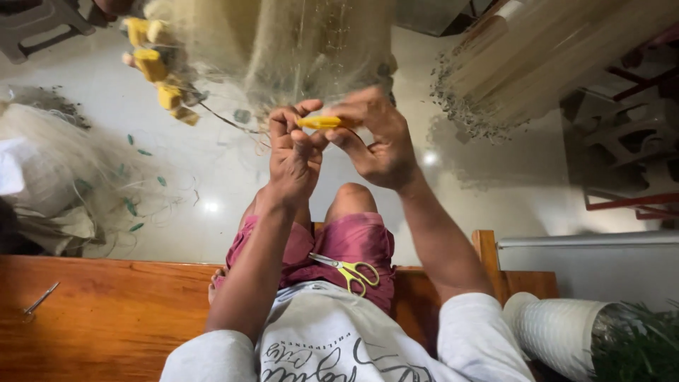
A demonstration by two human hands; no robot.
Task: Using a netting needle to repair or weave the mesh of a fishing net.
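Your left hand [293,152] and right hand [378,141] raised together, fingertips of both pinched on small smooth yellow float [320,122]. Fine translucent net [311,42] hangs above, its top cut off by frame; attachment to float hard to make out. Yellow-handled scissors [350,271] rest on your lap. Glossy wooden bench [106,311] beneath.

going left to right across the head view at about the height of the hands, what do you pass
pale net heap → yellow floats → left hand → yellow netting needle → right hand → hanging net bundle with dark weights → red-framed rack
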